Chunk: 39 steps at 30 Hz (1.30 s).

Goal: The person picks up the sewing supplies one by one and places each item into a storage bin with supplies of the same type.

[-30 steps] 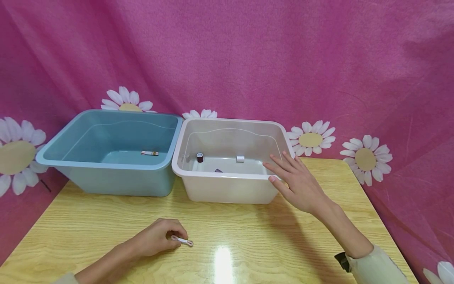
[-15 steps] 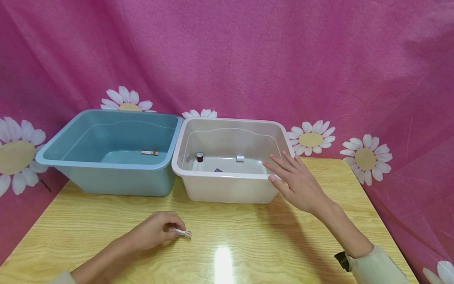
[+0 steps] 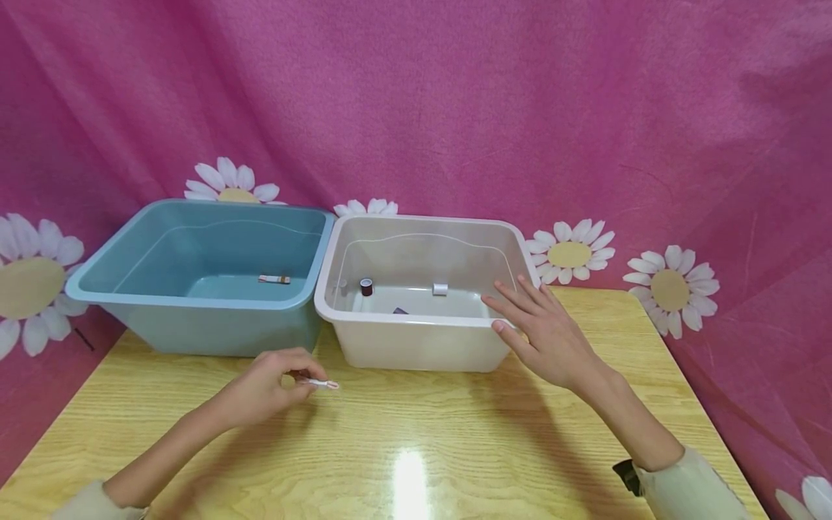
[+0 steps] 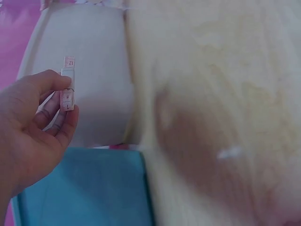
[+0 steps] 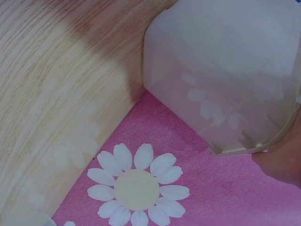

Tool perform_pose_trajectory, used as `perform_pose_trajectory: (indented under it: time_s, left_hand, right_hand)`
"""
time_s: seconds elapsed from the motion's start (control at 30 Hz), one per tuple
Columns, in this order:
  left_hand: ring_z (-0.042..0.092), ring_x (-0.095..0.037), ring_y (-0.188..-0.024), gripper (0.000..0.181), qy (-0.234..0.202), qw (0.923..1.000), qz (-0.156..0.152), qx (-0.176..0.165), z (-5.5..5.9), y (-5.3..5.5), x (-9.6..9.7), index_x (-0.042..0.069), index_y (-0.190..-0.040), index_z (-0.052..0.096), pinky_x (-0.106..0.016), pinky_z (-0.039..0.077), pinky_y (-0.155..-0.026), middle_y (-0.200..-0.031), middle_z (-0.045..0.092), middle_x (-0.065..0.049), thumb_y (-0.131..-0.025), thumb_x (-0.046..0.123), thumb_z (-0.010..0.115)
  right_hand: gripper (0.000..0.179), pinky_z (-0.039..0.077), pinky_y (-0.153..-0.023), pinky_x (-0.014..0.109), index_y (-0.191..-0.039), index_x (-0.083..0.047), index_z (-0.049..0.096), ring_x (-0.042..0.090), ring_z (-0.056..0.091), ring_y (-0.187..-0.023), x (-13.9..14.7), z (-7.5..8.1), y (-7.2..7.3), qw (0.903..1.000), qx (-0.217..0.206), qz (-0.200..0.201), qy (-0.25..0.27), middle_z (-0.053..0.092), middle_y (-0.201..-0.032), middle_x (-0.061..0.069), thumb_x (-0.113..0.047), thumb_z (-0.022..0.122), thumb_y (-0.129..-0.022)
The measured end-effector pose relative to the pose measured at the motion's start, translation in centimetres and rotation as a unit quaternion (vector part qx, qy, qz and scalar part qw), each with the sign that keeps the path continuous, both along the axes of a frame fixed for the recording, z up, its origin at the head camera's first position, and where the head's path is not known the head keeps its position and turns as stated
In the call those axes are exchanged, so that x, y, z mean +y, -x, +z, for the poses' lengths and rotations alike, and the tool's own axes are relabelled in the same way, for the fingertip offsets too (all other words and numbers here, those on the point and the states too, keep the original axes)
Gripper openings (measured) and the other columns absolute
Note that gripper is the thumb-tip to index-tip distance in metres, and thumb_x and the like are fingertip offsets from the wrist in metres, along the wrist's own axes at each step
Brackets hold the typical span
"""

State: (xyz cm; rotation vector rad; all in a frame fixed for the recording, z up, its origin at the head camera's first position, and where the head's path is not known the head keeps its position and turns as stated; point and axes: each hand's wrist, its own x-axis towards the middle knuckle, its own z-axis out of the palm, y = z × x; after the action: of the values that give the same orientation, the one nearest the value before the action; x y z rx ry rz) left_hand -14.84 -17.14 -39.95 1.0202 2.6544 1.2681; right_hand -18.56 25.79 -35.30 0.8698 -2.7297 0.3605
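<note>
My left hand (image 3: 263, 386) pinches a folded measuring tape (image 3: 323, 384) between thumb and fingertips, above the table in front of the blue tub (image 3: 214, 332). Seen from the left wrist, the tape (image 4: 67, 99) is a white bundle with red markings and a pale band around its middle. My right hand (image 3: 552, 345) rests on the right rim of the white tub (image 3: 422, 348), fingers spread and straight. Only part of that hand (image 5: 282, 157) shows in the right wrist view.
Inside the white tub lie a dark brown spool (image 3: 367, 287), a white spool (image 3: 440, 289) and a purple piece (image 3: 400, 312), partly hidden by the front rim. A small white-and-brown bundle (image 3: 274, 279) lies in the blue tub. Behind the wooden table (image 3: 364, 469) hangs a pink flowered cloth (image 3: 455, 108).
My left hand has risen from near the table's front and moved forward and slightly left toward the tubs, carrying the measuring tape. My right hand stays at the white tub's rim.
</note>
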Motion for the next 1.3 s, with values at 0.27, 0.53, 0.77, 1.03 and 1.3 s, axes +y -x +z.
perform_pose_trajectory:
  time_s: [0.27, 0.53, 0.77, 1.03, 1.3]
  left_hand:
    - [0.060, -0.007, -0.080, 0.032, -0.021, 0.9969, 0.045, 0.061, 2.1, 0.1, -0.5, 0.017, -0.094, 0.073, -0.025, 0.053, -0.070, -0.092, 0.066, 0.011, -0.080, -0.013, 0.074]
    - [0.060, -0.008, -0.079, 0.036, -0.039, 0.9934, 0.058, 0.091, 3.3, 0.2, -1.6, 0.017, -0.095, 0.072, -0.025, 0.055, -0.070, -0.094, 0.066, 0.010, -0.079, -0.015, 0.072]
    - [0.060, -0.008, -0.080, 0.030, -0.022, 0.9897, 0.080, 0.116, 4.6, 0.2, -2.1, 0.013, -0.100, 0.072, -0.023, 0.054, -0.071, -0.097, 0.067, 0.008, -0.081, -0.011, 0.075]
    - [0.061, -0.007, -0.082, 0.031, -0.012, 0.9885, 0.088, 0.122, 5.8, 0.4, -3.0, 0.014, -0.105, 0.074, -0.022, 0.052, -0.068, -0.098, 0.067, 0.009, -0.084, -0.007, 0.074]
    - [0.060, -0.006, -0.090, 0.030, -0.019, 0.9862, 0.087, 0.139, 6.6, 1.2, -4.0, 0.009, -0.108, 0.073, -0.012, 0.049, -0.079, -0.102, 0.068, 0.001, -0.084, -0.009, 0.074]
  right_hand:
    - [0.046, 0.012, -0.118, 0.055, -0.148, -0.019, 0.051, 0.039, 0.022, -0.146, 0.0, 0.1, 0.0, 1.0000, 0.001, 0.001, -0.002, 0.039, -0.156, 0.007, -0.037, 0.046, -0.106]
    - [0.046, 0.013, -0.117, 0.056, -0.148, -0.020, 0.052, 0.039, 0.022, -0.147, 0.0, 0.0, 0.0, 1.0000, 0.004, 0.001, -0.002, 0.039, -0.156, 0.006, -0.037, 0.046, -0.106]
    - [0.046, 0.012, -0.118, 0.054, -0.148, -0.020, 0.051, 0.039, 0.022, -0.147, 0.0, 0.0, 0.0, 1.0000, 0.005, 0.003, 0.001, 0.039, -0.156, 0.004, -0.037, 0.047, -0.106]
    - [0.046, 0.014, -0.118, 0.056, -0.147, -0.020, 0.052, 0.039, 0.022, -0.147, 0.0, -0.1, 0.0, 1.0000, 0.004, 0.002, 0.000, 0.040, -0.156, 0.006, -0.037, 0.047, -0.106]
    - [0.046, 0.012, -0.118, 0.055, -0.148, -0.019, 0.051, 0.039, 0.021, -0.147, 0.0, 0.0, 0.0, 1.0000, 0.002, 0.002, 0.002, 0.040, -0.155, 0.007, -0.037, 0.046, -0.106]
